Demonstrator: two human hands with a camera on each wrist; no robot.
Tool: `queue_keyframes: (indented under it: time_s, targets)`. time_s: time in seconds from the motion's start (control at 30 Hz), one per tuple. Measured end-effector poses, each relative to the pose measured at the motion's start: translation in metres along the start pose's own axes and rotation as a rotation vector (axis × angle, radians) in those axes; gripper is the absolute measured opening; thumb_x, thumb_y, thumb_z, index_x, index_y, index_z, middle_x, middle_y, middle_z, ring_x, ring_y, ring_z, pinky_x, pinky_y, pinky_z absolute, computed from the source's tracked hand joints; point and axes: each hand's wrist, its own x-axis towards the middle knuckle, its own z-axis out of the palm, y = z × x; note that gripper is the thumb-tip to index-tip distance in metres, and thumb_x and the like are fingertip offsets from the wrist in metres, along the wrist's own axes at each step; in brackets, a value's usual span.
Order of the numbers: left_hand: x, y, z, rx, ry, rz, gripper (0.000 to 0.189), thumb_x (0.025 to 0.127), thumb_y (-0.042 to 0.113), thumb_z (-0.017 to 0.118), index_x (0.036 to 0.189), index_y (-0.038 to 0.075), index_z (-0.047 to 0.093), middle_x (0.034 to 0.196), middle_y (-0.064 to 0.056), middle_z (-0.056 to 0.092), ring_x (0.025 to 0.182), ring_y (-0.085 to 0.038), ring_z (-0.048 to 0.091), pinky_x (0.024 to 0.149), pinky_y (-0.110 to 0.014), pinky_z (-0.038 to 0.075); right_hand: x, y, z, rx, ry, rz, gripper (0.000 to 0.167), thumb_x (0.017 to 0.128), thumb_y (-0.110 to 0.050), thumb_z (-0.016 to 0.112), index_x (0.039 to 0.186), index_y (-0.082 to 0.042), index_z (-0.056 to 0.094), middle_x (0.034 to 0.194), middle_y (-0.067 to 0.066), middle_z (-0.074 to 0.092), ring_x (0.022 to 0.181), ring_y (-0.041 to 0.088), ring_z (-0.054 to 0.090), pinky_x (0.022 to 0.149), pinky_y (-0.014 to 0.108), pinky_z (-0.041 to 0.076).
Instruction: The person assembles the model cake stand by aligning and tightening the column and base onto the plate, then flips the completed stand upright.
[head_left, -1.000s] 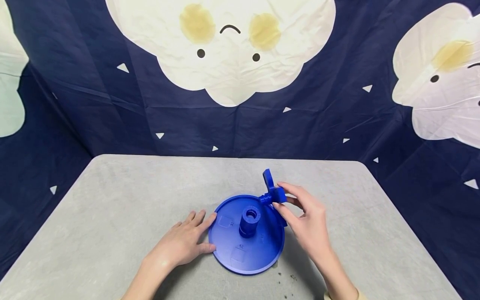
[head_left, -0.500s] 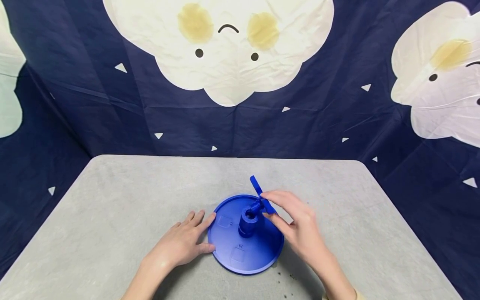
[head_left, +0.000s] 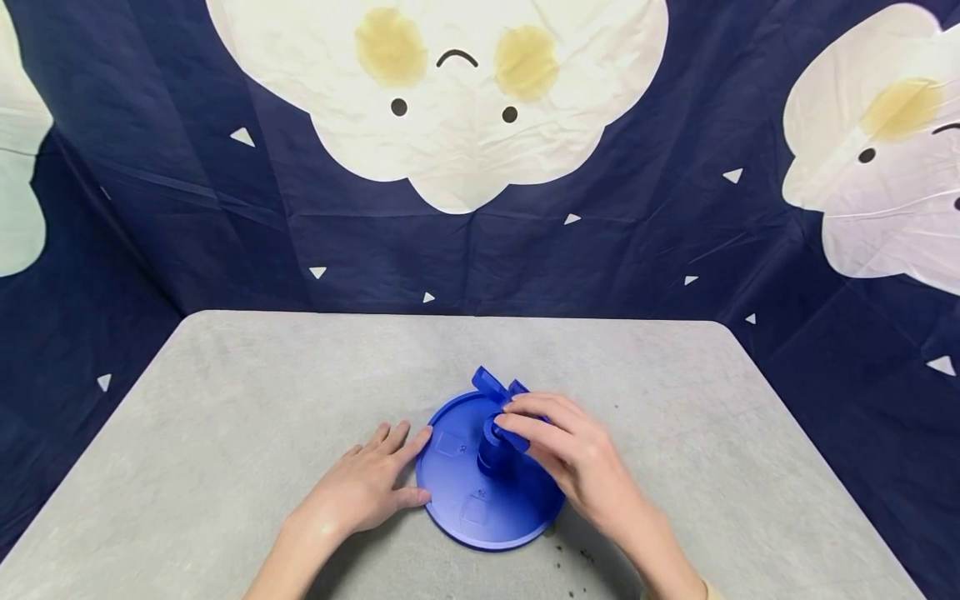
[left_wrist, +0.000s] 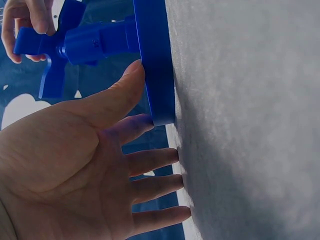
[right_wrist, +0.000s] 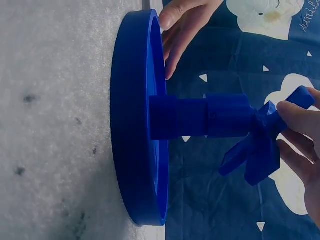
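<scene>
A round blue base (head_left: 468,512) with a raised rim lies on the table, and a blue upright post (head_left: 492,458) stands at its middle. My left hand (head_left: 360,487) lies at the base's left side, fingers spread and nearly straight. Its thumb and index fingertip touch the rim. Over the post, my right hand (head_left: 585,458) pinches one arm of a blue several-armed piece (right_wrist: 263,155) between thumb and fingers. That piece's hub sits right at the post's top, its short stem hidden inside. Its arms fan outward in the left wrist view.
A grey table (head_left: 300,367) with rounded far corners carries the base. Dark specks (head_left: 585,554) mark the surface near the base's lower right. A navy cloth (head_left: 375,242) printed with clouds hangs behind and at both sides.
My right hand has brought the several-armed piece leftward from the base's far right edge onto the top of the post, turning it stem-down. My left hand has stayed at the rim.
</scene>
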Motion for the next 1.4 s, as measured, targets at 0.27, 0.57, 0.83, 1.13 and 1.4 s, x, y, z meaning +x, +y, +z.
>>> queue_keyframes:
  time_s: [0.27,0.57,0.83,1.13,1.4]
  targets:
    - [0.0004,0.0004,0.0004,0.016,-0.002,-0.006,0.081,0.089,0.049,0.075,0.157,0.015,0.044,0.162,-0.025,0.039,0.151,-0.052,0.032,0.115,-0.074,0.034,0.0007,-0.0027,0.0016,-0.054,-0.059,-0.085,0.03,0.109,-0.016,0.049,0.128,-0.02,0.071,0.127,0.006,0.07,0.124,0.026,0.063,0.118,0.028,0.045]
    - [0.0018,0.001,0.0,0.01,-0.022,-0.022,0.082,0.09,0.05,0.074,0.158,0.016,0.043,0.164,-0.024,0.038,0.153,-0.051,0.03,0.116,-0.073,0.032,-0.002,-0.0068,0.0005,-0.125,-0.245,-0.056,0.057,0.084,0.011,0.072,0.123,-0.031,0.07,0.132,-0.003,0.066,0.131,0.021,0.059,0.113,0.037,0.05]
    - [0.0021,0.0009,0.0003,0.016,-0.014,-0.016,0.082,0.089,0.049,0.075,0.157,0.015,0.044,0.163,-0.024,0.039,0.152,-0.052,0.031,0.116,-0.073,0.033,-0.0038,-0.0083,0.0023,-0.153,-0.301,-0.046,0.05,0.085,0.003,0.077,0.119,-0.033,0.071,0.13,-0.007,0.065,0.13,0.018,0.058,0.111,0.037,0.049]
    - [0.0015,0.0002,0.0019,0.017,0.004,-0.006,0.081,0.089,0.049,0.075,0.157,0.015,0.045,0.162,-0.024,0.04,0.151,-0.051,0.033,0.115,-0.073,0.034,-0.0045,-0.0047,0.0003,-0.144,-0.282,-0.033,0.057,0.082,0.007,0.073,0.125,-0.03,0.071,0.134,-0.003,0.065,0.13,0.021,0.059,0.111,0.041,0.051]
    - [0.0006,-0.0012,0.0031,0.017,0.023,0.004,0.081,0.088,0.048,0.076,0.156,0.014,0.046,0.161,-0.025,0.041,0.151,-0.052,0.033,0.114,-0.073,0.035,-0.0056,-0.0002,-0.0053,-0.189,-0.139,0.152,0.035,0.093,-0.011,0.073,0.126,-0.02,0.073,0.128,0.001,0.069,0.12,0.018,0.065,0.101,0.038,0.056]
